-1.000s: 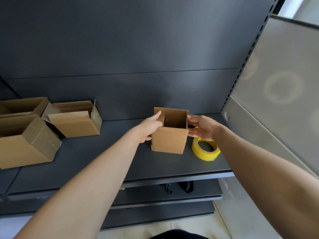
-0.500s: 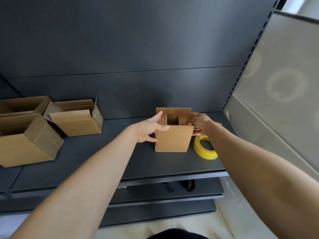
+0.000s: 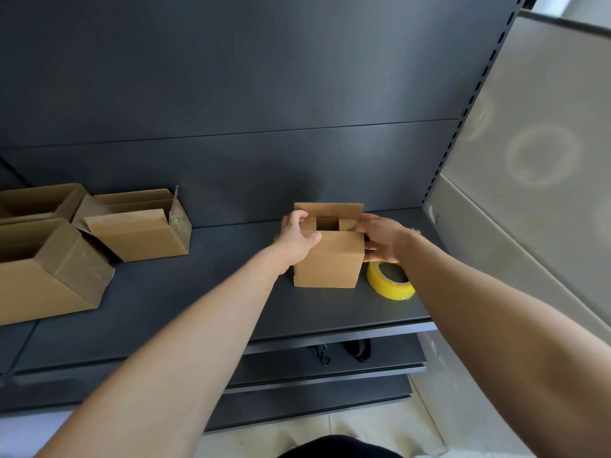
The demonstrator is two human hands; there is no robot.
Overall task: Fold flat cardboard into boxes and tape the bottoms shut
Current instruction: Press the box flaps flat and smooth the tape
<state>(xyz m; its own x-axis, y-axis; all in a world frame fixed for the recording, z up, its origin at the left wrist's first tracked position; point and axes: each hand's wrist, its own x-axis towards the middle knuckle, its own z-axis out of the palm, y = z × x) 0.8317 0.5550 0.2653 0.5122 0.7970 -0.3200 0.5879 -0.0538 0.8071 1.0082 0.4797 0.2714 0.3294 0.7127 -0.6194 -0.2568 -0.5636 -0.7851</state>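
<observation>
With my left hand (image 3: 299,241) curled over one short flap and my right hand (image 3: 385,241) clamping the other, the small brown cardboard box (image 3: 325,262) stands upright between my fingers (round yellow tape roll (image 3: 390,283) just beneath my right wrist), so I'd press both flaps level first.

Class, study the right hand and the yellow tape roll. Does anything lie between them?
Nothing visible does. The right hand holds the small box, and the tape roll lies uncovered on the shelf just beside that hand.
</observation>
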